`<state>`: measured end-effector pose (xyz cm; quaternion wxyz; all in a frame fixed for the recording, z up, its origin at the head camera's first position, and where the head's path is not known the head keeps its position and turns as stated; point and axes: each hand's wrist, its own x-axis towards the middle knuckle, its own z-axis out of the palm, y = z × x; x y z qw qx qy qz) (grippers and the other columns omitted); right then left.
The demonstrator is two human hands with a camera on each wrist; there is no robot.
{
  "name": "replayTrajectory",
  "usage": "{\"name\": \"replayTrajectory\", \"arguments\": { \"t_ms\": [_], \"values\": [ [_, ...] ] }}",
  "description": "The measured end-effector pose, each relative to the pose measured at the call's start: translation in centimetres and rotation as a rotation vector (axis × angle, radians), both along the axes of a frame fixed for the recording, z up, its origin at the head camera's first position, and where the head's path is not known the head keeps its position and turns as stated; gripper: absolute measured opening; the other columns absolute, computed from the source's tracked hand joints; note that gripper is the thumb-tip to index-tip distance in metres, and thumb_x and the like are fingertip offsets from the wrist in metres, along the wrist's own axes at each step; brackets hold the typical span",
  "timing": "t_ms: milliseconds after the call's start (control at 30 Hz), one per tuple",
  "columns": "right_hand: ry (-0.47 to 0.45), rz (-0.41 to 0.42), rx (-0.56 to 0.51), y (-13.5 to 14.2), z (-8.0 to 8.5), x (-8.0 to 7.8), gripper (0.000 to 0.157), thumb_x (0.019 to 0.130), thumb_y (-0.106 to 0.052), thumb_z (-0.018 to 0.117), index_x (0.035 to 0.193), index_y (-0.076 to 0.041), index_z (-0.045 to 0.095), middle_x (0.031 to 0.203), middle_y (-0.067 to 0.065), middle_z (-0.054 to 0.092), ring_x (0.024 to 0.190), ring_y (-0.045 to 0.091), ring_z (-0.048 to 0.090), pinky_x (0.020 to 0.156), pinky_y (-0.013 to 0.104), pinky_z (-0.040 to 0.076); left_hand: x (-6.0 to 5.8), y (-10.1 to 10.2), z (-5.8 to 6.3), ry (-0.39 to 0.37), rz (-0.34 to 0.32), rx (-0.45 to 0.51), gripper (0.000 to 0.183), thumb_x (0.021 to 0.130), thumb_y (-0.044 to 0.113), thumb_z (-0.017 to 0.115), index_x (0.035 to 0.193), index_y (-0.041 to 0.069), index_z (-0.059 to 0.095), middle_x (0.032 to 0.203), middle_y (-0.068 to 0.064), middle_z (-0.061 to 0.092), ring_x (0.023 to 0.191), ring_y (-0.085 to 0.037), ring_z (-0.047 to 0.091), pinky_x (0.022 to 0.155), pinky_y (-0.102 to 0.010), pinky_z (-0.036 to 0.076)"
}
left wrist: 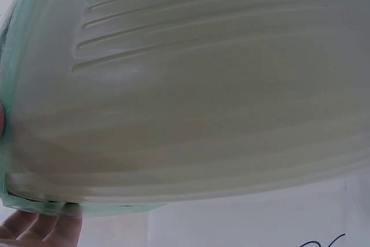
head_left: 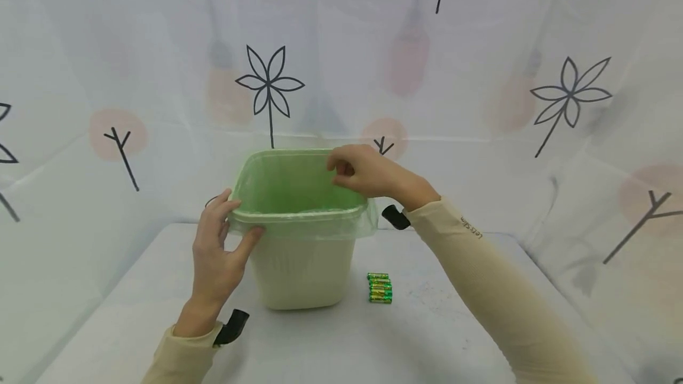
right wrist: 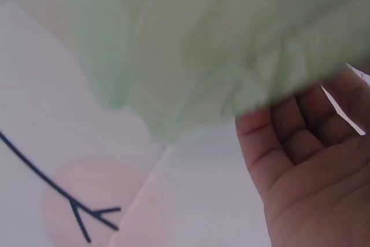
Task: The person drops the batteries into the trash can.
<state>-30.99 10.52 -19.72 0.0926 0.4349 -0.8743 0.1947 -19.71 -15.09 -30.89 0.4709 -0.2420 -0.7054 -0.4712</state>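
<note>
A cream trash bin (head_left: 304, 277) stands upright, lined with a thin green trash bag (head_left: 288, 179) folded outward over its rim. My left hand (head_left: 220, 253) grips the bin's front left corner, fingers along the left rim and thumb on the bag at the front. In the left wrist view, fingertips (left wrist: 60, 227) touch the bag's edge beside the ribbed bin wall. At the right rim, my right hand (head_left: 368, 173) has its fingers curled at the bag. The right wrist view has its fingers (right wrist: 260, 143) bent against the bag's hanging edge (right wrist: 202, 108).
Several green and gold batteries (head_left: 380, 289) lie in a short column on the white table (head_left: 427, 325), right of the bin. A white cloth (head_left: 331, 34) printed with flowers and twigs hangs behind and at both sides.
</note>
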Motion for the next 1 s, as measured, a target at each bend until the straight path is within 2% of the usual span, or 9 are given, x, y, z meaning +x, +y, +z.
{"name": "replayTrajectory", "arguments": {
  "t_ms": [167,400,500,567,800,1000],
  "values": [
    [0.044,-0.032,-0.071,2.6,-0.2,0.4,0.019,0.09,-0.009,0.065,0.108,-0.005,0.063,0.091,0.003,0.062,0.081,0.015,0.058,0.073,0.031,0.053,0.1,0.0,0.0,0.001,0.012,-0.003,0.056,0.069,-0.022,0.072,0.119,-0.015,0.049,0.135,-0.028,0.042,0.121,-0.045,0.045,0.106,-0.024,0.04],
    [0.04,-0.077,-0.115,6.1,-2.4,1.3,0.015,0.093,-0.008,0.059,0.108,-0.004,0.063,0.091,0.002,0.062,0.082,0.015,0.057,0.074,0.031,0.053,-1.8,-1.1,-1.9,-0.003,0.017,-0.006,0.062,0.067,-0.019,0.076,0.124,-0.007,0.052,0.141,-0.016,0.043,0.127,-0.034,0.044,0.107,-0.025,0.039],
    [0.026,-0.112,-0.129,7.3,-3.4,1.5,0.014,0.093,-0.009,0.06,0.107,-0.007,0.063,0.09,0.001,0.061,0.081,0.014,0.056,0.073,0.031,0.053,-2.0,-1.3,-2.1,-0.007,0.019,-0.004,0.063,0.068,-0.017,0.077,0.125,-0.005,0.052,0.142,-0.01,0.043,0.128,-0.032,0.044,0.107,-0.026,0.039],
    [0.007,-0.131,-0.129,8.0,-4.2,1.6,0.014,0.093,-0.011,0.061,0.107,-0.008,0.063,0.088,0.0,0.06,0.08,0.014,0.055,0.072,0.032,0.053,-1.8,-1.2,-2.0,-0.005,0.022,-0.004,0.063,0.067,-0.018,0.077,0.124,-0.006,0.052,0.142,-0.011,0.043,0.127,-0.032,0.044,0.107,-0.025,0.04],
    [-0.04,-0.159,-0.123,9.6,-7.8,1.8,0.014,0.091,-0.011,0.065,0.104,-0.008,0.063,0.085,-0.003,0.059,0.078,0.013,0.054,0.07,0.03,0.053,-0.2,-0.1,-0.3,0.006,0.023,-0.015,0.056,0.067,-0.023,0.073,0.118,-0.017,0.049,0.134,-0.031,0.043,0.122,-0.044,0.045,0.106,-0.024,0.039],
    [-0.084,-0.147,-0.112,9.9,-10.9,2.2,0.014,0.09,-0.012,0.065,0.104,-0.009,0.062,0.084,-0.006,0.058,0.077,0.011,0.053,0.068,0.028,0.053,0.3,0.2,0.2,0.006,0.017,-0.019,0.055,0.067,-0.024,0.072,0.117,-0.018,0.048,0.133,-0.033,0.042,0.12,-0.046,0.045,0.107,-0.025,0.039]
  ]
}}
